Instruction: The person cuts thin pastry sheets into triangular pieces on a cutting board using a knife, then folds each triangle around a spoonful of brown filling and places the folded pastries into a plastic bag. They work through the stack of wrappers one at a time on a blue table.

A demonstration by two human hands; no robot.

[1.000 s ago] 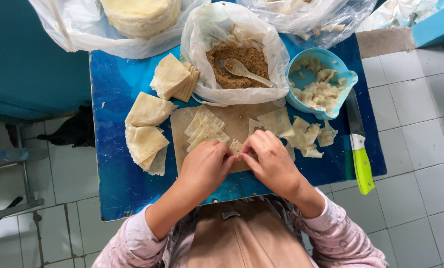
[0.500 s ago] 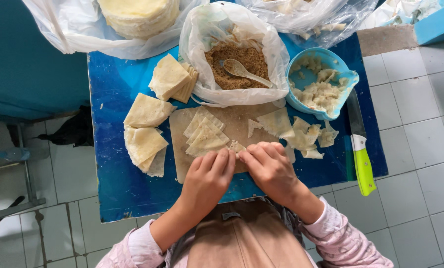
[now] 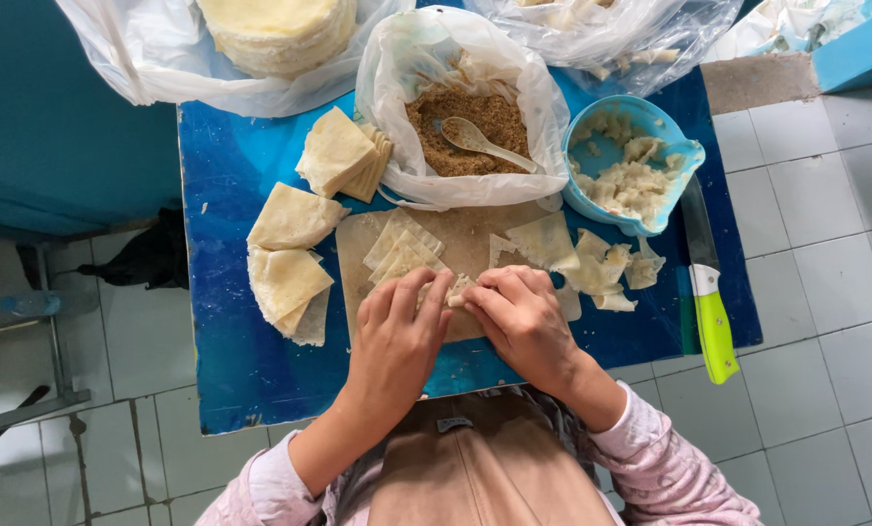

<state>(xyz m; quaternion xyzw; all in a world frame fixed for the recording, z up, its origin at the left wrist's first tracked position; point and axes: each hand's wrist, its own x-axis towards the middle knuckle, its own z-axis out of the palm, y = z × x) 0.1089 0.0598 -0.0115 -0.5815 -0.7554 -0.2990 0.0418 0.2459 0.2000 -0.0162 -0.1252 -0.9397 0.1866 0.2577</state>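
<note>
Now both your hands have closed in at the board's (image 3: 475,248) front edge: left hand (image 3: 397,331) and right hand (image 3: 519,317) pinch one small wrapper piece (image 3: 458,290) between fingertips, each grip nearly shut; folding looks underway on the blue surface (image 3: 231,360).

Both hands (image 3: 460,326) side by side, palms down, fingertips meeting.

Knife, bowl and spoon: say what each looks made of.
Knife: dark metal-looking blade, with a glossy lime-green handle that is probably plastic. Bowl: light blue and evenly coloured with a smooth moulded rim, likely plastic. Spoon: pale cream and smooth, lying in the brown crumbs; plastic or ceramic, the view leaves it open.
</note>
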